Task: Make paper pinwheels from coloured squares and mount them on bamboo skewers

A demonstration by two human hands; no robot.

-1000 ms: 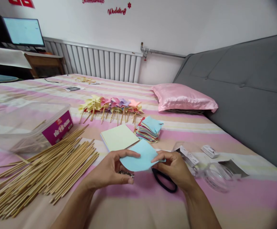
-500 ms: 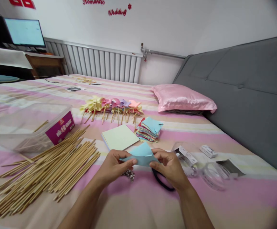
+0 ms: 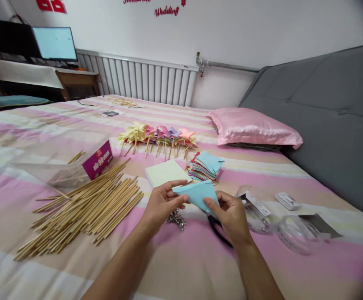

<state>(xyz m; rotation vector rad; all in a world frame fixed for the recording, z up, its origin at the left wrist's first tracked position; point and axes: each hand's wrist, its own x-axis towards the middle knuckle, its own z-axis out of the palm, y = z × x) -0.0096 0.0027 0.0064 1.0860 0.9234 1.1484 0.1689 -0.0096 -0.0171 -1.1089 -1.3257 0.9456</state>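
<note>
Sticks: a loose pile of wooden sticks (image 3: 84, 208) is spread on the striped bed (image 3: 28, 200), beside a clear plastic box (image 3: 71, 160).
Left hand: the left hand (image 3: 161, 204) is pinched on the left corner of the blue paper (image 3: 197, 193).
Blue paper: it is folded into a triangle and held above the bed between both hands.
Right hand: the right hand (image 3: 230, 216) is gripped on the paper's lower right edge, above black scissors (image 3: 217, 231).

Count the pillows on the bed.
1: a pink satin pillow at the far right of the striped bed, beside the grey headboard. It lies on something dark, possibly another.
</note>
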